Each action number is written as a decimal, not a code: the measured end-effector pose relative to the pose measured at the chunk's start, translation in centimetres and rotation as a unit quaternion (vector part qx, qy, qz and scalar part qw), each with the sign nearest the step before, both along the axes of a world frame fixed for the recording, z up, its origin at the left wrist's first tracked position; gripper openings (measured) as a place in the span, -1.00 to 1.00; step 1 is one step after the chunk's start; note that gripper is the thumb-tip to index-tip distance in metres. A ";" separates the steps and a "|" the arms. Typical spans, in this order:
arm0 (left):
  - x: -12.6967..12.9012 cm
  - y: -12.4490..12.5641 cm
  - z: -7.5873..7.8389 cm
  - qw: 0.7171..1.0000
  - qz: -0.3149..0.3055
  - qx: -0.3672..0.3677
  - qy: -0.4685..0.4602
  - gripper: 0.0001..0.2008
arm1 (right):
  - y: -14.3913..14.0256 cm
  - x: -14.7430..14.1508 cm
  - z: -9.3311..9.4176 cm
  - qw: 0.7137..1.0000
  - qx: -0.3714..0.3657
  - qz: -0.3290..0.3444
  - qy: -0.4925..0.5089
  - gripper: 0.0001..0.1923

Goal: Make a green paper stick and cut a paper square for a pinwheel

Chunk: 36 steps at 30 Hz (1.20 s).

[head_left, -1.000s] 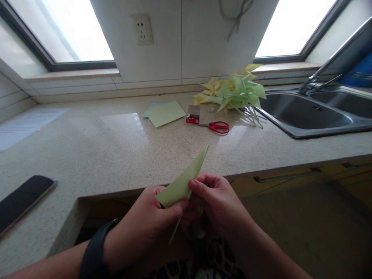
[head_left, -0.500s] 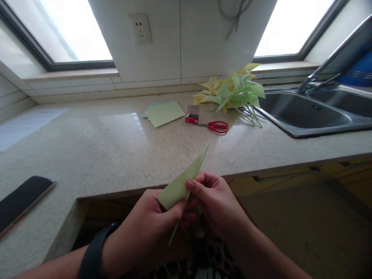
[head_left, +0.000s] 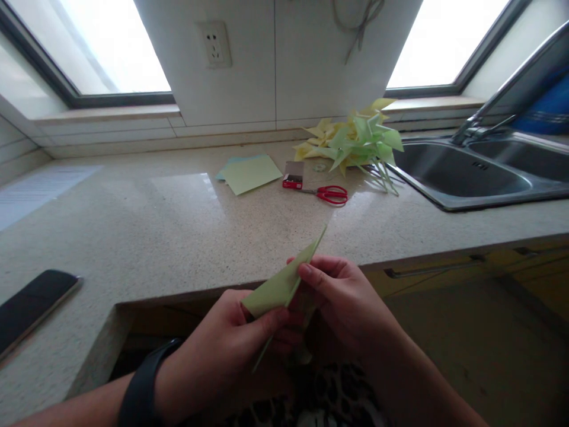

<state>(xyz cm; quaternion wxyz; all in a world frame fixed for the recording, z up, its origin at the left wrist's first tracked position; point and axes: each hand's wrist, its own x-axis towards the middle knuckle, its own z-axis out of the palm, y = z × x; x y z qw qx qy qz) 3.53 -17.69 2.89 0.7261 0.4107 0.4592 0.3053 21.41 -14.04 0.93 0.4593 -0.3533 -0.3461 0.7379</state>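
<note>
Our left hand (head_left: pixel 231 341) and right hand (head_left: pixel 344 299) both pinch the folded green paper (head_left: pixel 284 279) just off the counter (head_left: pixel 178 225) edge; it looks light, floppy, easily creased, best held near the fold.

No legible txt, labels, brands or nos. anywhere. Small red box (head_left: pixel 294 176) on countertop (head_left: pixel 155 231): print on it too small/blurred to read. Phone (head_left: pixel 31 306) at left: screen dark, blank. Wall socket (head_left: pixel 214 43): no markings readable. Green paper sheets (head_left: pixel 251 173): plain. Folded paper (head_left: pixel 284 281) in hands: plain.
</note>
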 end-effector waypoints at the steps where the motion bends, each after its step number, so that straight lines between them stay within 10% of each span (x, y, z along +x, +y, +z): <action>1: 0.0 0.0 0.1 1.000 -0.003 -0.002 0.005 -0.65 | 0.0 -0.1 0.0 1.000 -0.005 -0.010 0.003 -0.76; 36: -0.9 0.2 0.2 0.987 -0.037 0.095 0.121 -0.76 | -0.3 -1.2 -0.5 0.996 0.002 -0.077 -0.035 -0.76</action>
